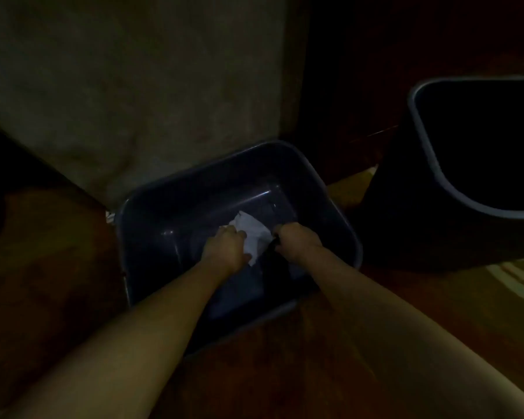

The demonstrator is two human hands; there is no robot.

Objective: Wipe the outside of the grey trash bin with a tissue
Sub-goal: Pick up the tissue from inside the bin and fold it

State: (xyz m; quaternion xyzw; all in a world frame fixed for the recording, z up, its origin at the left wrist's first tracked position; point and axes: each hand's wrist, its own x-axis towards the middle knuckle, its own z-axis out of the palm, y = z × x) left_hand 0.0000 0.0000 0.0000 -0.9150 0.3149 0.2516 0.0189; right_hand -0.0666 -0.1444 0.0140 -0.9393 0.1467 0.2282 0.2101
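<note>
The scene is very dim. A grey rectangular trash bin [152, 225] stands on the floor below me, seen from above. Both my arms reach down inside it. My left hand [224, 247] is closed on a crumpled white tissue [253, 229] near the bin's bottom. Just to the right of the tissue, my right hand [297, 238] is closed on something dark, maybe a black bag; I cannot make it out.
A second, darker bin [430, 152] with a pale rim stands at the right, close to the grey one. Behind the grey bin hangs a pale cloth or wall surface [133, 86]. The floor [49, 267] is dark reddish wood, with a patterned rug [515, 279] at the right.
</note>
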